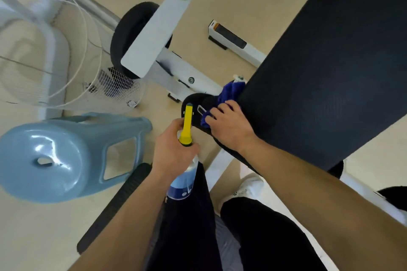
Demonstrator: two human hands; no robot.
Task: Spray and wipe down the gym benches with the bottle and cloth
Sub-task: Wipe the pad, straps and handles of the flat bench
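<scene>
Head view: the left hand (pixel 174 147) is wrapped tight round the neck of the bottle (pixel 184 179), its yellow nozzle pointing at the bench (pixel 319 72). The right hand (pixel 229 126) clutches the blue cloth (pixel 230 92) against the bench's near end. A blue stool (pixel 55 158) stands to the left.

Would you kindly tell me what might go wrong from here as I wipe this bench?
The spray bottle in the left hand aims just beside the right hand, so a squeeze might wet that hand, not the bench pad. The blue cloth is bunched at the pad's edge and could slip off. The blue stool stands close, a possible trip hazard.
</scene>
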